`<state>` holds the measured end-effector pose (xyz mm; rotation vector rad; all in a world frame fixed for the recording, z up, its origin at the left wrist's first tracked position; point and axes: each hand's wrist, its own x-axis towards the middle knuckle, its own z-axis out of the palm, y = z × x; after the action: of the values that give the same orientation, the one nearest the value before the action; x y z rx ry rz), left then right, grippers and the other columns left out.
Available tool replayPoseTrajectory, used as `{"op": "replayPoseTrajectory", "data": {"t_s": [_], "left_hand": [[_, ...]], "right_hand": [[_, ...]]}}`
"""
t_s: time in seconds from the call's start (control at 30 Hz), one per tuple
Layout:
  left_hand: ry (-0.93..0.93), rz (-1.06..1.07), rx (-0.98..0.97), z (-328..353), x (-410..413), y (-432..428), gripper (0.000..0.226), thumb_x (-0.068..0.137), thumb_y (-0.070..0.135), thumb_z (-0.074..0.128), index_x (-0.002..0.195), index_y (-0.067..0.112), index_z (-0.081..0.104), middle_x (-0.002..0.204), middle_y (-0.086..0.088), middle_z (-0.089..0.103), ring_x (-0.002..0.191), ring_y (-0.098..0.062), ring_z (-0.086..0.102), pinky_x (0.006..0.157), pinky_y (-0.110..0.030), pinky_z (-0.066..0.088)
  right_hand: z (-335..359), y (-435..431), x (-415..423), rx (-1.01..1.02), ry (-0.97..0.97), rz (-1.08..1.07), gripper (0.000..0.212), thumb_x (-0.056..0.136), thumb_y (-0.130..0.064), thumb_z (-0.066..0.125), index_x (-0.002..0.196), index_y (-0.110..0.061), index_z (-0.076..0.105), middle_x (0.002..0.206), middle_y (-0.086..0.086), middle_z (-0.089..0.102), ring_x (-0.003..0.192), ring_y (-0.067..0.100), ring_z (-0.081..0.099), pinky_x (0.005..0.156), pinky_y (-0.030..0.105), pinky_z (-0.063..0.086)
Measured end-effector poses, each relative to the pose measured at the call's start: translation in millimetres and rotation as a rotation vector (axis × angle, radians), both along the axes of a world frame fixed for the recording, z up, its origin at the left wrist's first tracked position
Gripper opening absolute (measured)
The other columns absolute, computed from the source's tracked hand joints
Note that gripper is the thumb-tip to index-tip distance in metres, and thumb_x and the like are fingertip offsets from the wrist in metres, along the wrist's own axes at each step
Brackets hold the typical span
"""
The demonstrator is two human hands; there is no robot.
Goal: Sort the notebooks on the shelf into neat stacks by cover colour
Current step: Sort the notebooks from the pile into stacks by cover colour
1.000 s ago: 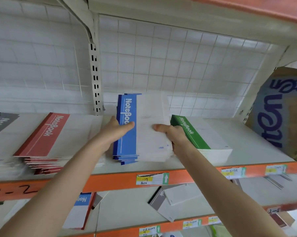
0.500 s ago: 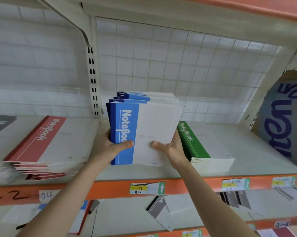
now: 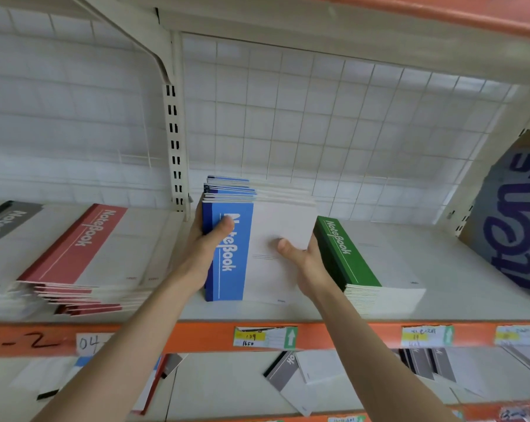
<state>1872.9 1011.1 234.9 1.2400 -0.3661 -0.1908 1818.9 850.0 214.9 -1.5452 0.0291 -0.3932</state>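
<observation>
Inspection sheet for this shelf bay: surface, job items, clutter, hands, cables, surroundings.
Surface: shelf board, pale, orange front rail with price labels.
Job's things: blue notebook stack upright between both hands, top edges uneven; red stack flat at left, fanned out; green stack flat at right, tidy; grey notebook far left.
Clutter: loose grey notebooks on the lower shelf.
Hands: left hand and right hand grip that stack's sides, thumbs on the cover.
Cables: nothing seen.
Surroundings: wire grid back panel, slotted upright, cardboard box at right.
</observation>
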Motion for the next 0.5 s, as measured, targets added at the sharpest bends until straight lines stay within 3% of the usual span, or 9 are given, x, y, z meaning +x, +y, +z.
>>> {"op": "replayPoseTrajectory", "data": {"t_s": [0.07,0.17,0.23,0.27,0.33,0.4,0.5], "left_hand": [[-0.019,-0.017,0.029,0.0,-1.3,4.1,0.086,0.038,0.054,0.072,0.113,0.017,0.052,0.073,0.014,0.071,0.067,-0.001,0.068,0.053,-0.017,0.051],[-0.066,-0.017,0.058,6.3,0.5,10.9,0.078,0.044,0.055,0.061,0.112,0.019,0.052,0.080,0.017,0.071,0.074,0.003,0.067,0.062,-0.014,0.051],[-0.085,0.015,0.022,17.4,3.9,11.8,0.080,0.048,0.058,0.059,0.120,0.023,0.050,0.108,0.010,0.068,0.099,-0.003,0.064,0.086,-0.023,0.050],[-0.082,0.029,0.006,25.4,3.9,11.0,0.082,0.051,0.059,0.058,0.126,0.029,0.046,0.126,0.005,0.059,0.116,-0.010,0.056,0.101,-0.032,0.043],[-0.089,0.032,0.003,40.0,3.7,8.6,0.079,0.066,0.057,0.055,0.139,0.031,0.037,0.145,0.003,0.041,0.133,-0.016,0.040,0.113,-0.039,0.028],[-0.102,0.035,0.036,48.3,2.8,6.5,0.067,0.081,0.040,0.048,0.144,0.023,0.033,0.144,0.005,0.039,0.133,-0.015,0.039,0.112,-0.035,0.027],[-0.070,0.013,0.077,53.5,7.4,9.9,0.051,0.089,0.018,0.039,0.139,0.021,0.041,0.136,0.003,0.044,0.105,-0.010,0.054,0.094,-0.026,0.039]], "right_hand": [[3.2,-2.2,-0.8,-0.027,0.019,0.022,0.109,0.033,-0.064,0.084,0.122,-0.013,0.049,0.107,-0.006,0.065,0.097,0.003,0.064,0.075,0.018,0.050],[8.3,-5.9,-2.6,-0.095,0.022,0.022,0.099,0.047,-0.047,0.083,0.130,-0.010,0.044,0.118,0.001,0.062,0.110,0.015,0.060,0.084,0.024,0.049],[10.5,-7.5,-2.8,-0.074,-0.006,0.009,0.090,0.053,-0.039,0.077,0.132,-0.010,0.042,0.121,0.004,0.061,0.111,0.017,0.060,0.081,0.023,0.050],[11.3,-7.9,-2.5,-0.055,-0.014,0.007,0.090,0.054,-0.037,0.076,0.132,-0.011,0.042,0.122,0.005,0.061,0.111,0.017,0.060,0.080,0.022,0.051],[13.1,-7.0,-1.8,-0.033,-0.011,0.016,0.091,0.053,-0.036,0.077,0.133,-0.010,0.042,0.122,0.007,0.061,0.111,0.017,0.060,0.079,0.023,0.051],[13.5,-5.1,-0.3,-0.020,0.010,0.024,0.091,0.053,-0.036,0.077,0.133,-0.010,0.042,0.122,0.007,0.061,0.111,0.019,0.060,0.080,0.025,0.052],[12.2,-5.4,1.9,0.011,0.022,0.008,0.091,0.052,-0.037,0.076,0.132,-0.010,0.043,0.122,0.007,0.061,0.111,0.021,0.060,0.083,0.030,0.052]]}}
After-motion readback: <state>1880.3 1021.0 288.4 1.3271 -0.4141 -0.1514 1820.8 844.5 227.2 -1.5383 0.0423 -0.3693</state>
